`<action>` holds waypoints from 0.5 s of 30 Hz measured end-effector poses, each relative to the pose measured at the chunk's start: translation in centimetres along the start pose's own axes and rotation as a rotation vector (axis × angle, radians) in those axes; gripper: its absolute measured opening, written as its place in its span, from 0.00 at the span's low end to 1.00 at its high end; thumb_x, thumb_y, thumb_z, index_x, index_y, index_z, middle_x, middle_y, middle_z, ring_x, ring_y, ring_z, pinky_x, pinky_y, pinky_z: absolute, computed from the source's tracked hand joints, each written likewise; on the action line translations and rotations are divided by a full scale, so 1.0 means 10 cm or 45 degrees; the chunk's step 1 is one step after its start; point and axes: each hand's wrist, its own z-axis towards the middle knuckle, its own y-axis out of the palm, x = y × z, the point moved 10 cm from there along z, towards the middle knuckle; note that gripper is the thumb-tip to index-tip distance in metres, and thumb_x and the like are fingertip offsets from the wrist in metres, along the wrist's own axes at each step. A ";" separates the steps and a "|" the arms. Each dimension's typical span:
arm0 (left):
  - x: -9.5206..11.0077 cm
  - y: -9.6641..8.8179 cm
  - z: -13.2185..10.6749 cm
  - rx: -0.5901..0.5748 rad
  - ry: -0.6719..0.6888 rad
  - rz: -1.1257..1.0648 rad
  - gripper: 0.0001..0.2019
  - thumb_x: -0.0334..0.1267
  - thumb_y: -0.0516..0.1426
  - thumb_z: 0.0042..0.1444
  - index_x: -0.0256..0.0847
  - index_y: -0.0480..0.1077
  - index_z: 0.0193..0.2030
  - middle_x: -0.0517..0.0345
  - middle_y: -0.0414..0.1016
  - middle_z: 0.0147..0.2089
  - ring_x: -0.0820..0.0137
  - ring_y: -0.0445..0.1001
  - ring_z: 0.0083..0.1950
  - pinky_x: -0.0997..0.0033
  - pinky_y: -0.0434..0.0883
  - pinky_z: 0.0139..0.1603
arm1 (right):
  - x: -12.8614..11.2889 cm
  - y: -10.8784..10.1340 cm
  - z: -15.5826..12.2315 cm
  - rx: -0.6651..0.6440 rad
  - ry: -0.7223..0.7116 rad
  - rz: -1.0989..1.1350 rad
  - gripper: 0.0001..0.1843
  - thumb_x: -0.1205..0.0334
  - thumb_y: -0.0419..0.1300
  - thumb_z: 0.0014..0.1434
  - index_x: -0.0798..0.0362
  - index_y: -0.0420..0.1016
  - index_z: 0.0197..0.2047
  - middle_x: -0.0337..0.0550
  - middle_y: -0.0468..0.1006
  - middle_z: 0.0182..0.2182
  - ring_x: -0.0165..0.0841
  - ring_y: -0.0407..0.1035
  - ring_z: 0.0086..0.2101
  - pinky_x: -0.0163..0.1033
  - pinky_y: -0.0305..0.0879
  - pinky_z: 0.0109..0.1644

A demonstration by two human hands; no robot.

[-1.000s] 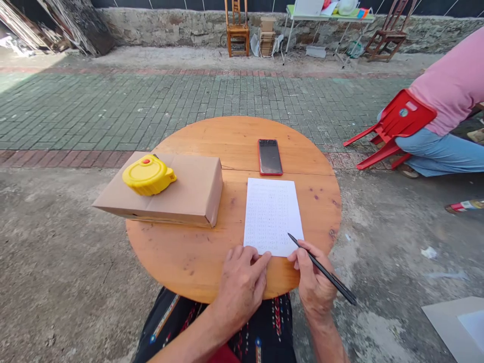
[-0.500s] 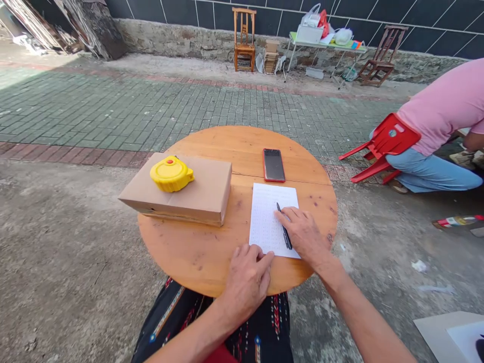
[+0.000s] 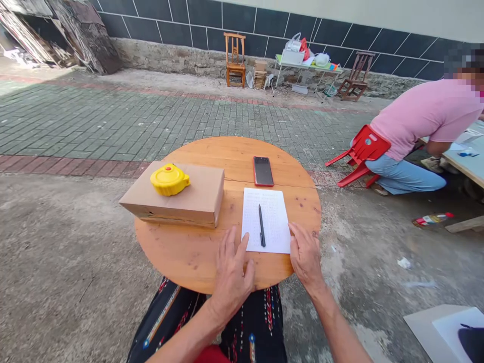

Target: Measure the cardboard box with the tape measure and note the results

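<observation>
A white printed sheet (image 3: 270, 212) lies on the round wooden table (image 3: 189, 257) in front of me. A black pen (image 3: 261, 225) rests along the sheet, free of both hands. My left hand (image 3: 230, 269) lies flat on the table, fingers spread, its fingertips at the sheet's lower left corner. My right hand (image 3: 305, 254) lies flat and open at the sheet's lower right corner, holding nothing. A phone in a red case (image 3: 262, 171) lies face up just beyond the sheet.
A cardboard box (image 3: 189, 199) sits on the table's left with a yellow tape measure (image 3: 169, 179) on top. At the right, a person in a pink shirt (image 3: 423, 121) sits on a red plastic chair (image 3: 359, 151). Wooden chairs and a folding table stand by the far wall.
My right hand has set the pen down on the sheet and drawn back to the sheet's lower right corner. My left hand's fingers have spread. The view has tilted up.
</observation>
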 end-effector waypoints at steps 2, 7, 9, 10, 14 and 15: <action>-0.01 0.08 0.02 -0.047 0.001 0.043 0.31 0.28 0.54 0.57 0.39 0.57 0.69 0.39 0.55 0.72 0.49 0.55 0.72 0.40 0.59 0.68 | -0.02 0.00 -0.08 0.056 0.050 0.031 0.22 0.65 0.44 0.69 0.56 0.73 0.58 0.53 0.79 0.54 0.44 0.70 0.55 0.53 0.61 0.58; 0.01 0.14 0.02 -0.087 0.023 0.100 0.32 0.29 0.54 0.56 0.37 0.55 0.69 0.41 0.69 0.64 0.51 0.65 0.66 0.39 0.59 0.68 | -0.12 0.04 -0.21 0.095 0.114 0.126 0.22 0.64 0.44 0.70 0.56 0.70 0.60 0.54 0.77 0.56 0.43 0.68 0.58 0.56 0.61 0.60; 0.01 0.12 0.00 -0.096 0.037 0.109 0.32 0.29 0.54 0.55 0.35 0.55 0.69 0.40 0.69 0.64 0.51 0.65 0.66 0.40 0.61 0.67 | -0.14 0.05 -0.25 0.098 0.126 0.161 0.22 0.63 0.44 0.70 0.56 0.70 0.61 0.56 0.77 0.56 0.43 0.68 0.58 0.56 0.62 0.60; 0.01 0.10 -0.01 -0.102 0.047 0.112 0.32 0.29 0.54 0.55 0.35 0.55 0.69 0.39 0.69 0.64 0.51 0.65 0.66 0.40 0.62 0.66 | -0.14 0.05 -0.27 0.101 0.127 0.181 0.22 0.63 0.44 0.70 0.56 0.70 0.61 0.56 0.77 0.56 0.43 0.68 0.58 0.57 0.62 0.61; -0.02 0.05 -0.09 -0.123 0.083 0.130 0.32 0.30 0.54 0.57 0.34 0.53 0.69 0.37 0.67 0.64 0.52 0.65 0.66 0.43 0.66 0.64 | -0.12 0.02 -0.33 0.134 0.154 0.295 0.21 0.61 0.44 0.70 0.56 0.70 0.60 0.56 0.77 0.55 0.43 0.68 0.57 0.57 0.63 0.61; -0.02 0.04 -0.11 -0.118 0.089 0.138 0.32 0.30 0.53 0.58 0.34 0.52 0.69 0.37 0.67 0.65 0.52 0.65 0.66 0.43 0.66 0.64 | -0.10 0.02 -0.33 0.142 0.175 0.332 0.21 0.60 0.44 0.70 0.56 0.70 0.60 0.56 0.77 0.55 0.43 0.69 0.57 0.57 0.63 0.61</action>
